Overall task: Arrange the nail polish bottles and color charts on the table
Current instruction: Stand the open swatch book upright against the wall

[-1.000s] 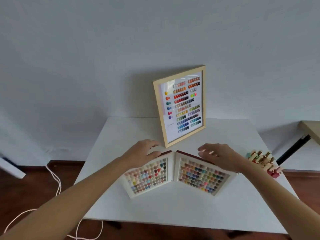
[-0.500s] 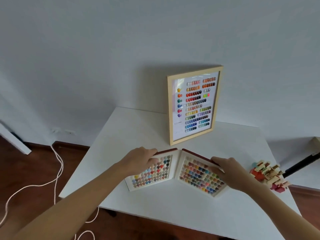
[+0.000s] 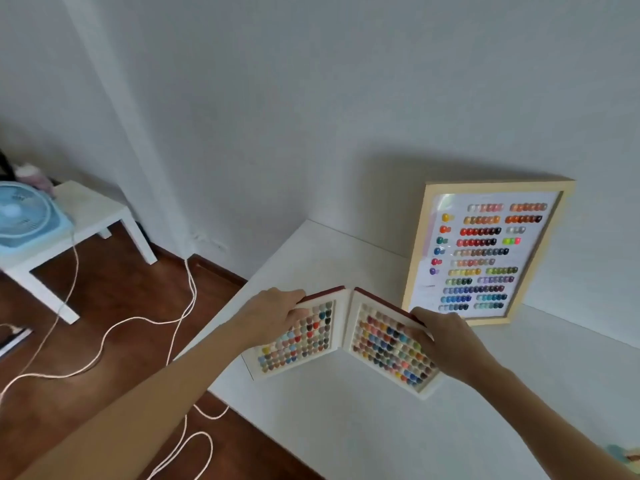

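A folding color chart book (image 3: 341, 336) lies open on the white table (image 3: 363, 427), two white panels full of colored nail tips with a dark red cover. My left hand (image 3: 272, 315) grips the left panel's far edge, thumb on the swatches. My right hand (image 3: 446, 341) holds the right panel's outer edge. A wood-framed color chart (image 3: 485, 254) leans upright against the wall behind the book. Only a sliver of the nail polish bottles (image 3: 627, 457) shows at the lower right edge.
The table's left corner and edge run close under the book's left panel. Beyond it is wooden floor with a pale cable (image 3: 114, 327). A small white side table (image 3: 83, 216) carrying a light blue fan (image 3: 20, 220) stands at far left.
The view has swung left, so the bottles have slid almost out of frame and the side table with the fan has appeared. Both hands have closed on the book's outer edges.
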Demonstrator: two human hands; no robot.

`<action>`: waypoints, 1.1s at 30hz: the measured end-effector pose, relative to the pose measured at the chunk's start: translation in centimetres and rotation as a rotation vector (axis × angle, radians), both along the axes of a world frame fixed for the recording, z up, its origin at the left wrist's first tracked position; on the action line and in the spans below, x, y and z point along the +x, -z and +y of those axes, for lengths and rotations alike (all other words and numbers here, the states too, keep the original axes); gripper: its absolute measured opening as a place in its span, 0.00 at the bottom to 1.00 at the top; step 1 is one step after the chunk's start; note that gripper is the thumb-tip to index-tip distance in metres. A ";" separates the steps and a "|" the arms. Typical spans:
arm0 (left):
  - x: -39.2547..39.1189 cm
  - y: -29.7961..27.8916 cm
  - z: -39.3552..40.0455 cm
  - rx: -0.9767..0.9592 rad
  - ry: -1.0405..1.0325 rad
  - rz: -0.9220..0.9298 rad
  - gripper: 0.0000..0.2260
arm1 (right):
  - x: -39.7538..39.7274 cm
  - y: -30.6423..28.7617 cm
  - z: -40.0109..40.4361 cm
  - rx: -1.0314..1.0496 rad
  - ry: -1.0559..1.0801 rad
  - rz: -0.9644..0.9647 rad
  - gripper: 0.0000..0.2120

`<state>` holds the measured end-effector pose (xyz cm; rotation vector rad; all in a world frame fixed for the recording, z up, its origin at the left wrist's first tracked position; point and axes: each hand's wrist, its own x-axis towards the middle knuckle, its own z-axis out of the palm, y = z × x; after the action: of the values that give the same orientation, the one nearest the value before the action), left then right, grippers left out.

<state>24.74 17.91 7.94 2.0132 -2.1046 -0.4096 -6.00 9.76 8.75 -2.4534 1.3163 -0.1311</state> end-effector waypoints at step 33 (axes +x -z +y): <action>17.9 2.2 -9.6 -0.021 -0.440 0.029 0.09 | 27.1 0.5 -13.0 0.027 -0.026 -0.026 0.10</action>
<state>42.60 8.31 5.73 2.3530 -1.5733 -0.3343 21.08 -3.21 8.29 -2.4366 1.2666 -0.1372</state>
